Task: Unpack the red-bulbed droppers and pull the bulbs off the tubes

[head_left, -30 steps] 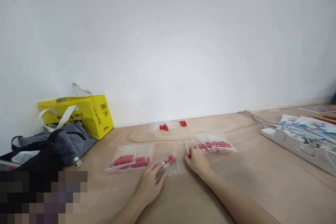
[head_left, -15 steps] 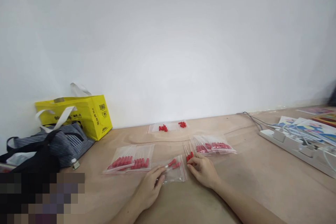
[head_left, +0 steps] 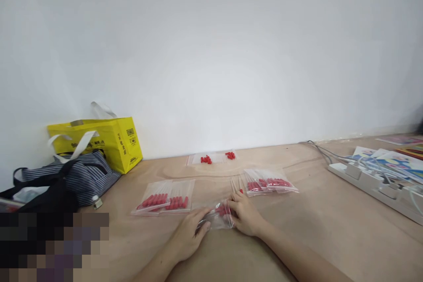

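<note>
A small clear zip bag [head_left: 216, 218] with a few red-tipped sticks in it lies on the wooden table [head_left: 330, 229] between my hands. My left hand [head_left: 190, 233] presses its left end, fingers curled onto the plastic. My right hand [head_left: 244, 216] is closed at the bag's right opening, pinching red-tipped sticks that go into it. A few loose sticks [head_left: 236, 184] lie just beyond my right hand. Filled bags lie to the left [head_left: 165, 198] and to the right [head_left: 269, 181].
Two small heaps of red caps [head_left: 218, 157] sit near the wall. A yellow bag [head_left: 99, 143] and a striped bag [head_left: 72, 178] stand at the left. A white power strip [head_left: 373, 183] with cables and colourful papers [head_left: 393, 158] lie at the right.
My right hand picked red-tipped sticks from the loose pile, carried them toward me and to the bag's opening. My left hand stayed on the bag.
</note>
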`<state>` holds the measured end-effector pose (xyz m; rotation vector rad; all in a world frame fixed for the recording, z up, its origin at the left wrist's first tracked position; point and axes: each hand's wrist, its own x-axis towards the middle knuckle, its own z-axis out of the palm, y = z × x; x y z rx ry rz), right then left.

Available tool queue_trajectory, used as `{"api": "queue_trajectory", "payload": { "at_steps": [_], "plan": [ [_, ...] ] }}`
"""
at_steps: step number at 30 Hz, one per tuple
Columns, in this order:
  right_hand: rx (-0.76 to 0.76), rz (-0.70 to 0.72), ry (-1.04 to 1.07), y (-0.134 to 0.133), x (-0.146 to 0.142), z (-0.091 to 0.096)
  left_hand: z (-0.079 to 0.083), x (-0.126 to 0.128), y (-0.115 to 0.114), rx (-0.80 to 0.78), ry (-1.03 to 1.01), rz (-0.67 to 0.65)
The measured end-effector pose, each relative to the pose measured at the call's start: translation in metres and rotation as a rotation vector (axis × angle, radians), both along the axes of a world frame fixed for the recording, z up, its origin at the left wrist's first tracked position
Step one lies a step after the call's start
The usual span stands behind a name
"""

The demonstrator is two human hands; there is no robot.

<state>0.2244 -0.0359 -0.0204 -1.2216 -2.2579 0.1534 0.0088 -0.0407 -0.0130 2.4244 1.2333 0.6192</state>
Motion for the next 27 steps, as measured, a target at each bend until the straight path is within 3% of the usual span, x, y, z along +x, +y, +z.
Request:
{"api": "queue_trajectory", "payload": {
  "at_steps": [4,8,12,16,19,22,27],
  "plan": [
    [-0.023,-0.040,-0.031,-0.002,0.000,0.002,-0.001,0.000,0.000,0.005,-0.020,0.007],
    [-0.075,0.027,0.068,-0.005,0.000,0.004,-0.002,0.000,0.000,0.004,-0.035,0.014],
    [-0.115,0.125,0.270,-0.007,0.007,0.006,-0.002,0.000,0.000,-0.007,-0.040,0.031],
    [-0.215,0.108,0.566,-0.004,0.029,0.008,-0.001,0.001,0.000,-0.014,0.000,0.050],
    [-0.229,0.012,0.824,0.003,0.050,0.010,0.000,0.002,0.000,-0.024,0.003,0.059],
    [-0.140,-0.148,0.971,0.011,0.063,0.009,-0.001,0.002,0.000,-0.023,-0.001,0.077],
    [0.049,-0.368,0.736,0.019,0.054,-0.005,-0.001,0.003,0.000,0.014,-0.009,0.073]
  ]
}}
